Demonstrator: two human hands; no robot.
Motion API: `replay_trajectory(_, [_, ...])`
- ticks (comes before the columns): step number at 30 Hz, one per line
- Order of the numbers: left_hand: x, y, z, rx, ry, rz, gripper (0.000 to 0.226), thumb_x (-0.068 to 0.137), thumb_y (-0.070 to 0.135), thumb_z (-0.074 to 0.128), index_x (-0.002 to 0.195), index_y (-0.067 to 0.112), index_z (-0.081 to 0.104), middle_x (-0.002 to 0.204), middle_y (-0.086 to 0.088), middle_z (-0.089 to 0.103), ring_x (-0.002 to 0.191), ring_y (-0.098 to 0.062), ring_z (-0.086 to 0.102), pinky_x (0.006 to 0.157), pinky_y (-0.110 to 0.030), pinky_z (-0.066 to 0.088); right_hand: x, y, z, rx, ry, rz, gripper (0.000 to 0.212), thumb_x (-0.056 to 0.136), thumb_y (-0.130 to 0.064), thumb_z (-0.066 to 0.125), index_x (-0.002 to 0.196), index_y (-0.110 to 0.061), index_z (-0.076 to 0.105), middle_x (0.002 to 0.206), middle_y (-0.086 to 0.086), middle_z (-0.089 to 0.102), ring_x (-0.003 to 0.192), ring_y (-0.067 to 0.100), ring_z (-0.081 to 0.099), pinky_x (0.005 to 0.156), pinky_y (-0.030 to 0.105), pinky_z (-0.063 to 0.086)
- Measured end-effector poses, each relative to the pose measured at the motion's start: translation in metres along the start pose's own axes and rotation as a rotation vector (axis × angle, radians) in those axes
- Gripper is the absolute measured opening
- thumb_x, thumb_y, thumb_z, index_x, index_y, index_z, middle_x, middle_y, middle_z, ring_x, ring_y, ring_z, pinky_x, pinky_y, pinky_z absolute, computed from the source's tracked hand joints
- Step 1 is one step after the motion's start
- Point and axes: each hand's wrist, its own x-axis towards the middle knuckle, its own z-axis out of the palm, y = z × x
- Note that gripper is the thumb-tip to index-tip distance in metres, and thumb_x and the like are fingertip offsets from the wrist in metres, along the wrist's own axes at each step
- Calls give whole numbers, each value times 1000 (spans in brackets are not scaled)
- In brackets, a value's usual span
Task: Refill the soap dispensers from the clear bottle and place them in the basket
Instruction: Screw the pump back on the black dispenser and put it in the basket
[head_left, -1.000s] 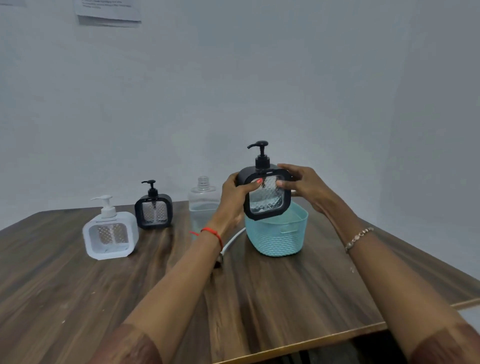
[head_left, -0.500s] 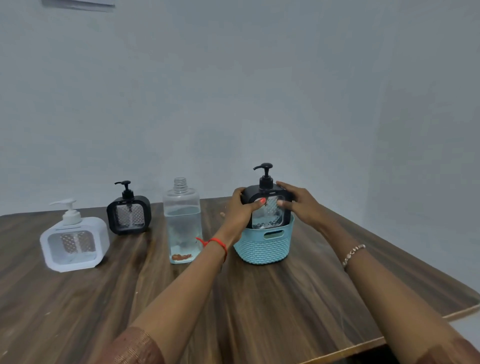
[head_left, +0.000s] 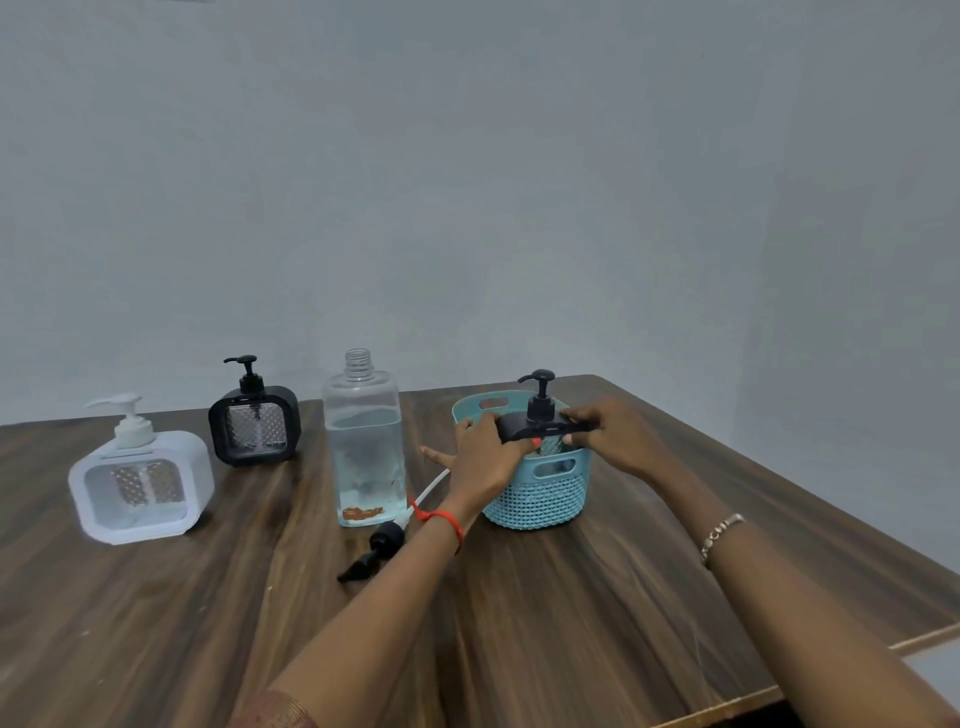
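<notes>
A black soap dispenser sits deep inside the teal basket, only its top and pump showing. My left hand grips its left side and my right hand its right side. Left of the basket stands the clear bottle, uncapped and partly filled with liquid. Its black pump cap with a white tube lies on the table in front of it. A second black dispenser and a white dispenser stand further left.
Everything rests on a dark wooden table whose right and front edges are close to the basket side. A plain grey wall rises behind.
Both hands lowered the black dispenser from above the basket down into it. The camera view tilted up and shifted, so objects appear lower in the frame.
</notes>
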Motion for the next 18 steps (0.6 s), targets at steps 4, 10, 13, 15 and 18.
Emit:
replay_trajectory(4, [-3, 0, -3, 34, -22, -10, 23, 86, 28, 58, 101, 12, 55, 115, -3, 52, 135, -21, 25, 108, -57, -15, 0, -4, 0, -20, 12, 14, 34, 76, -7, 68, 111, -8, 68, 66, 1, 61, 49, 2, 38, 43, 10, 29])
replay_trajectory(10, [-9, 1, -9, 39, -44, 23, 11, 86, 28, 56, 85, 19, 50, 109, 3, 49, 138, -21, 22, 103, -63, -21, -2, -12, 1, 5, 1, 40, 31, 77, -5, 59, 105, -9, 71, 64, 6, 60, 49, 9, 35, 44, 13, 25])
replay_trajectory(13, [-7, -2, -9, 46, -43, 47, 14, 86, 33, 56, 81, 20, 52, 120, -2, 57, 137, -21, 23, 102, -65, -21, -4, -15, 2, 3, -6, 52, 27, 80, -8, 56, 101, -8, 73, 67, 13, 62, 52, 13, 40, 48, 19, 28])
replay_trajectory(15, [-4, -4, -9, 50, -41, 38, 21, 86, 36, 56, 88, 16, 59, 124, -2, 55, 138, -22, 22, 105, -64, -19, -5, -17, 4, 7, 43, 64, 27, 83, -13, 53, 102, -8, 72, 75, 16, 70, 58, 22, 55, 52, 25, 40])
replay_trajectory(18, [-7, 0, -17, 14, -72, 65, 43, 80, 49, 54, 111, 20, 64, 129, 5, 52, 136, -18, 28, 110, -67, -4, -10, -28, 6, 32, 240, 81, 28, 84, -9, 47, 99, -7, 70, 86, 22, 71, 74, 34, 65, 66, 37, 53])
